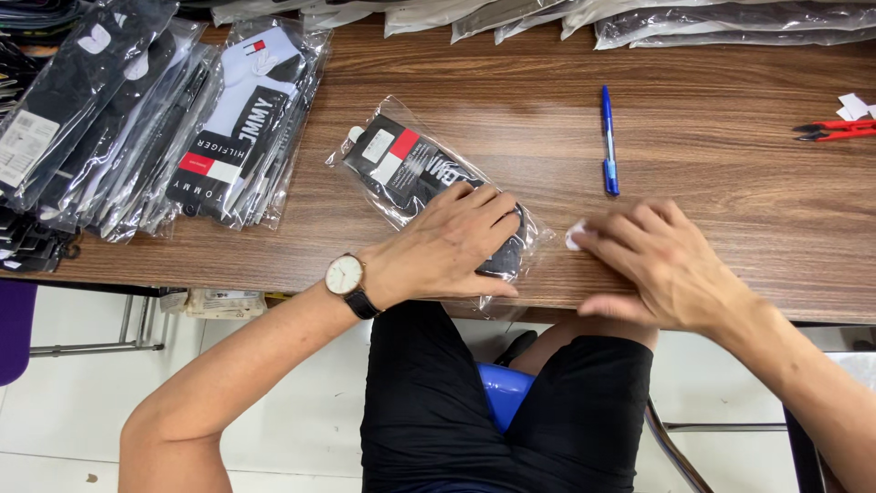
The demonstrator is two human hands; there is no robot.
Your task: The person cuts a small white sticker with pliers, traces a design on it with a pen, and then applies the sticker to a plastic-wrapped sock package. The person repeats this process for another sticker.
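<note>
You are closing up one bagged pair of socks at the near edge of the table (pixel 730 173).

A pile of packed socks (pixel 173 119) lies at far left. Your left hand (pixel 456 242) presses flat, fingers spread, on the clear bag of dark socks (pixel 415 169), pinning its near end. Just right of it, your right hand (pixel 652 260) lies palm-down and blurred, fingertips on a small white sticker (pixel 575 236) beside the bag's open end. I judge sealing comes next: hold the bag steady. A blue pen (pixel 609 141) and red snips (pixel 835 131) sit beyond.

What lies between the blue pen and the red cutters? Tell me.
Nothing: in the head view, bare table runs from the pen to the cutters.
</note>
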